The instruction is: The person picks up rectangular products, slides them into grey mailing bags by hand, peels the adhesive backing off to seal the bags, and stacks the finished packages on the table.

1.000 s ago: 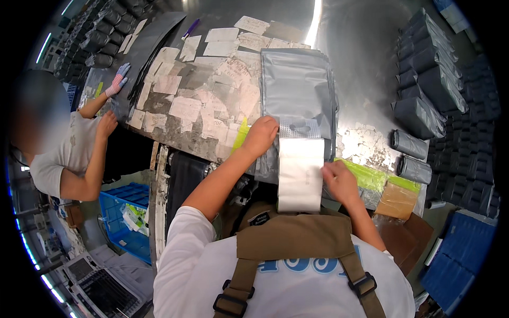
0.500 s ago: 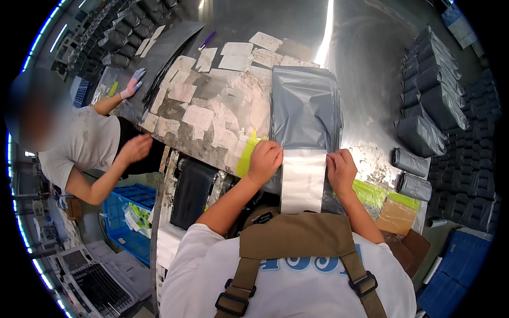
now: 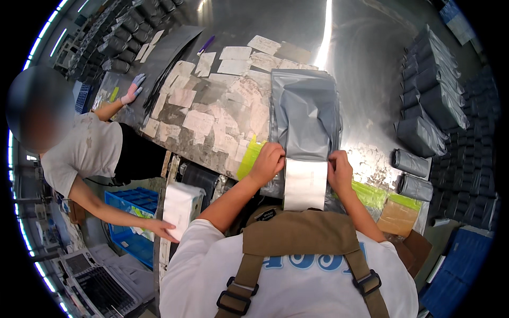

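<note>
A grey plastic mailing bag (image 3: 305,114) lies on a stack of like bags in front of me, its near edge spread across a flat white packet (image 3: 306,184). The packet's far end is hidden inside the bag, and its near end reaches toward my chest. My left hand (image 3: 268,164) pinches the left corner of the bag's mouth. At the right corner, my right hand (image 3: 340,168) is closed on the same edge. Wrinkles run across the bag's upper face.
On the left, a co-worker's hand (image 3: 160,229) touches a white package (image 3: 180,209) beside a black conveyor belt (image 3: 199,180). Paper labels (image 3: 199,121) cover the metal table. Filled grey bags (image 3: 429,95) stand at right, near a cardboard box (image 3: 396,214). A blue crate (image 3: 130,204) sits lower left.
The bag's mouth has come nearer to me, covering more of the white packet, and the bag is more wrinkled. The co-worker's near arm has reached down to the white package, which now stands higher.
</note>
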`<state>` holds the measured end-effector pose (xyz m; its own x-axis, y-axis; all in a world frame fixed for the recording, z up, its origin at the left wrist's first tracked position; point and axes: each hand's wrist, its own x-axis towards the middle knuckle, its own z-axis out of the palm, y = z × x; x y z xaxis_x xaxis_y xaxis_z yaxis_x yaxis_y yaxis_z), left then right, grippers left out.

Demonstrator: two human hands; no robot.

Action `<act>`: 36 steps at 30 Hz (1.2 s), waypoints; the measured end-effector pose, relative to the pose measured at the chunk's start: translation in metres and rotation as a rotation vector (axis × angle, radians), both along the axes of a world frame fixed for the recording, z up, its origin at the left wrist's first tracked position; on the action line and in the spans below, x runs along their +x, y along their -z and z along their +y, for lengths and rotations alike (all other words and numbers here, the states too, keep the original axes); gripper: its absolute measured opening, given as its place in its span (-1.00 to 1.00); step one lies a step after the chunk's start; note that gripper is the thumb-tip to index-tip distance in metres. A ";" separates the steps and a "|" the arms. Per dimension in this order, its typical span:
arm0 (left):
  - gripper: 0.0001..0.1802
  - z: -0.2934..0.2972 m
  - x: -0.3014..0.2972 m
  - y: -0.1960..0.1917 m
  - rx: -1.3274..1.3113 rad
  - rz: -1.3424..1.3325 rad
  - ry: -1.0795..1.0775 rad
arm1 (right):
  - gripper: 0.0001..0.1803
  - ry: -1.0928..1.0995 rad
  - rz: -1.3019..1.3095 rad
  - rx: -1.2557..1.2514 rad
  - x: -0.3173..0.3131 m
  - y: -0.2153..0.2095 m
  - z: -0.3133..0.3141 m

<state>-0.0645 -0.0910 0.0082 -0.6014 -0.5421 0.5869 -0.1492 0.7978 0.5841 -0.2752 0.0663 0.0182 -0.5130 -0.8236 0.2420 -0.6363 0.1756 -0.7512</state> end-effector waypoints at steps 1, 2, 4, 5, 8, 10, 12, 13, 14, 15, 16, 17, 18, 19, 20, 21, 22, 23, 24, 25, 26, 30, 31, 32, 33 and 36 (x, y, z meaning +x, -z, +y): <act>-0.79 -0.001 -0.005 0.001 0.061 -0.002 -0.051 | -0.85 0.057 -0.152 0.097 0.003 0.001 -0.004; -0.81 -0.004 -0.010 0.004 0.096 -0.060 -0.082 | -0.88 0.092 -0.165 0.048 0.001 0.003 -0.009; -0.85 -0.010 -0.015 0.013 0.162 -0.177 -0.147 | -0.90 0.063 0.074 0.143 -0.012 0.015 -0.016; -0.87 -0.010 -0.017 0.017 0.154 -0.218 -0.164 | -0.90 0.045 0.194 0.188 -0.015 0.015 -0.019; -0.92 0.001 -0.016 0.024 0.175 -0.295 -0.199 | -0.89 0.068 0.188 0.240 -0.012 0.015 -0.010; -0.94 0.024 -0.004 0.021 0.250 -0.292 -0.209 | -0.89 0.100 0.164 0.305 -0.005 0.019 0.009; -0.95 0.049 0.018 0.029 0.275 -0.367 -0.122 | -0.88 0.044 0.154 0.375 0.003 0.019 0.029; -0.94 0.062 0.031 0.027 0.252 -0.423 -0.035 | -0.88 -0.027 0.155 0.414 0.005 0.019 0.043; -0.94 0.070 0.043 0.021 0.236 -0.479 0.053 | -0.87 -0.192 0.173 0.523 0.005 0.020 0.062; -0.93 0.066 0.053 0.009 0.393 -0.535 0.179 | -0.87 -0.345 0.188 0.629 0.002 0.020 0.078; -0.93 0.060 0.064 -0.007 0.550 -0.591 0.306 | -0.86 -0.409 0.038 0.613 -0.004 0.020 0.089; -0.92 0.058 0.069 -0.015 0.709 -0.641 0.425 | -0.86 -0.481 -0.108 0.593 -0.008 0.015 0.096; -0.92 0.057 0.067 -0.010 0.634 -0.629 0.387 | -0.85 -0.551 -0.254 0.572 -0.011 0.013 0.098; -0.91 0.054 0.063 0.000 0.559 -0.616 0.350 | -0.85 -0.423 -0.260 0.535 -0.010 0.014 0.094; -0.91 0.053 0.056 0.006 0.484 -0.603 0.312 | -0.84 -0.296 -0.264 0.496 -0.006 0.013 0.082; -0.89 0.047 0.041 0.002 0.573 -0.469 0.161 | -0.84 -0.170 -0.269 0.452 -0.007 0.013 0.070; -0.87 0.036 0.019 0.000 0.658 -0.331 0.012 | -0.83 -0.018 -0.391 0.311 -0.015 0.020 0.053; -0.86 0.033 0.009 -0.001 0.741 -0.195 -0.132 | -0.81 0.141 -0.514 0.170 -0.024 0.026 0.039; -0.84 0.034 0.009 -0.002 0.749 -0.235 -0.123 | -0.80 0.103 -0.518 0.235 -0.035 0.022 0.033; -0.82 0.034 0.009 -0.002 0.756 -0.276 -0.114 | -0.78 0.066 -0.521 0.301 -0.044 0.018 0.033; -0.81 0.031 0.005 -0.003 0.760 -0.308 -0.109 | -0.81 0.073 -0.453 0.441 -0.049 0.011 0.033; -0.75 0.034 0.011 0.003 0.778 -0.348 -0.204 | -0.82 0.129 0.092 0.209 -0.021 -0.051 0.041; -0.75 0.033 0.008 0.004 0.869 -0.389 -0.178 | -0.86 0.013 0.022 0.066 -0.010 -0.057 0.038; -0.74 0.031 0.006 0.005 0.959 -0.423 -0.159 | -0.87 -0.128 0.044 0.088 0.005 -0.065 0.032; -0.73 0.030 0.004 0.001 1.047 -0.459 -0.136 | -0.89 -0.266 0.065 0.105 0.020 -0.070 0.025; -0.67 0.038 0.011 0.004 1.034 -0.383 -0.139 | -0.87 -0.380 0.208 -0.020 0.057 -0.054 -0.004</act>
